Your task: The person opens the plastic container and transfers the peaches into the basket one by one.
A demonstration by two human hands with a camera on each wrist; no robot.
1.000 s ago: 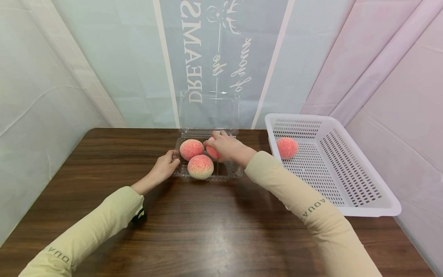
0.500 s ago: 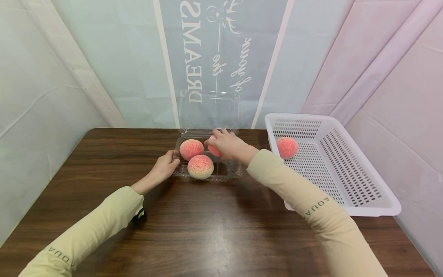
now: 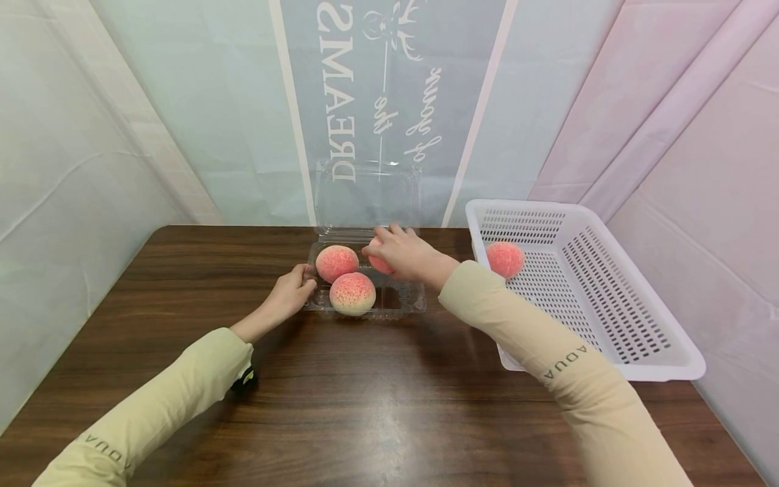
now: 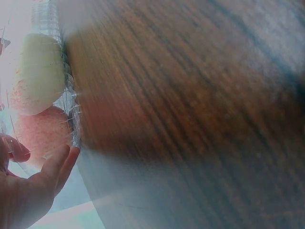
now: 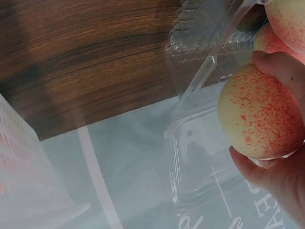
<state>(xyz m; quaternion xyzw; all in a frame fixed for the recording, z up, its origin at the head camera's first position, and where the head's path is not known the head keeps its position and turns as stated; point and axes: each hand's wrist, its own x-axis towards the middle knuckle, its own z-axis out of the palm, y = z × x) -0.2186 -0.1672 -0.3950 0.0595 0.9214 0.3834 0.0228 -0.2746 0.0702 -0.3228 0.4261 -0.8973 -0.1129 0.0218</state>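
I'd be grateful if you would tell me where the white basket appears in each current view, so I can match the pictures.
Head: the white basket is at the right, partly hidden by the right sleeve.
Left wrist: not in this picture.
Right wrist: only part shows, at the left edge, mostly in the lower half.
Shared landmark: the clear plastic box, near the middle, at the left, and right of centre, respectively.

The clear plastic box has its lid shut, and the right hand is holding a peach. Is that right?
Not quite: the lid isn't shut. The head view shows it open, raised at the back of the clear plastic box. The right hand is indeed holding a peach.
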